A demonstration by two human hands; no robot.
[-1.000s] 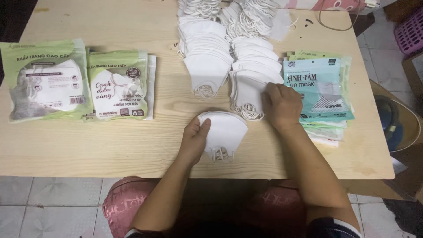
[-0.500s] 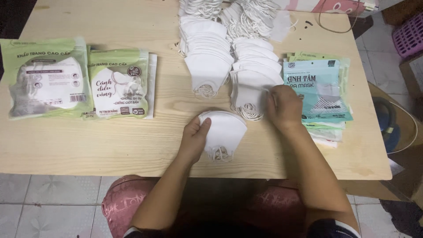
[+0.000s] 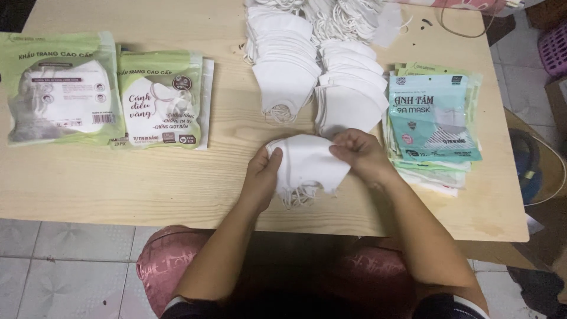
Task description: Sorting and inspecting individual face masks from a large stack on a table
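Folded white fabric face mask [image 3: 307,162] lies between the hands: left hand [image 3: 263,174] and right hand [image 3: 360,153] each pinch an edge.

Small home-based packing workplace. Pale wooden desk [image 3: 177,183] on grey tiled floor [image 3: 65,260]. Overlapping rows of loose white fabric face masks [image 3: 283,65], stack of flat teal printed empty pouches [image 3: 434,118], two filled green printed packets [image 3: 106,88]. Purple plastic basket [image 3: 555,47] at edge.
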